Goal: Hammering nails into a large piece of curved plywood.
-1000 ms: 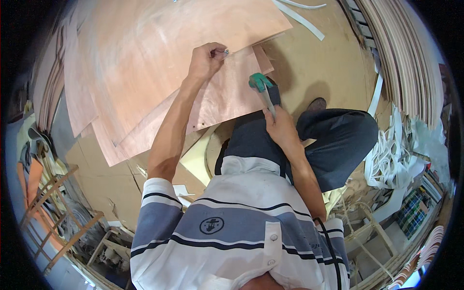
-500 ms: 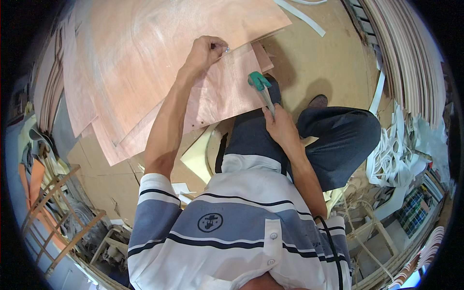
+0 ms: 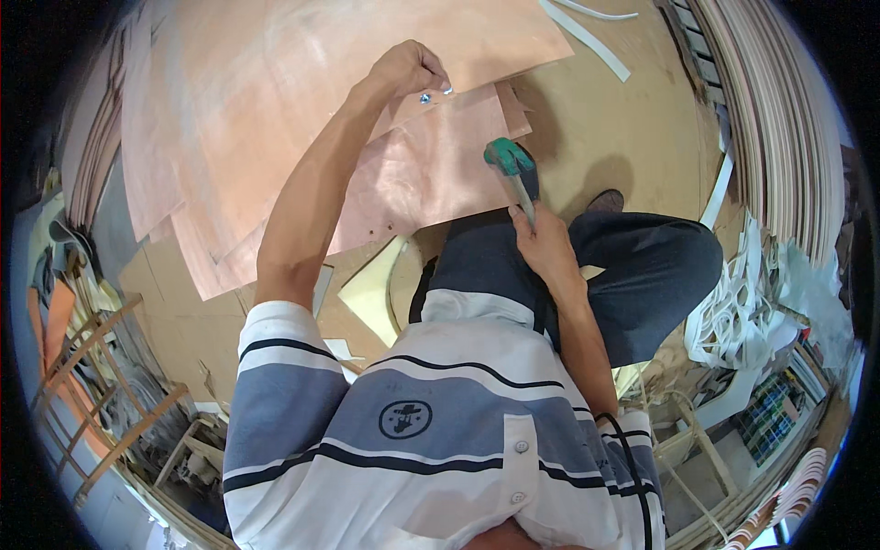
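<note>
While the right hand [image 3: 548, 246] grasps a green-headed tool [image 3: 511, 158], the left hand [image 3: 408, 70] pinches a shiny piece [image 3: 447, 90] over plywood [image 3: 266, 101].

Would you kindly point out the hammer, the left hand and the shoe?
Hammer [image 3: 510, 159]: head view, on its green head.
Left hand [image 3: 404, 69]: head view, on its back.
Shoe [image 3: 605, 200]: head view, on its dark upper.

The small shiny piece [image 3: 425, 98] near the left hand [image 3: 408, 69] is too small to identify, as is the bright speck [image 3: 447, 91] at its fingertips. The right hand [image 3: 545, 240] hides the lower handle of the green-headed tool [image 3: 510, 158]. The top edge cuts off the uppermost wooden sheet [image 3: 266, 82].
</note>
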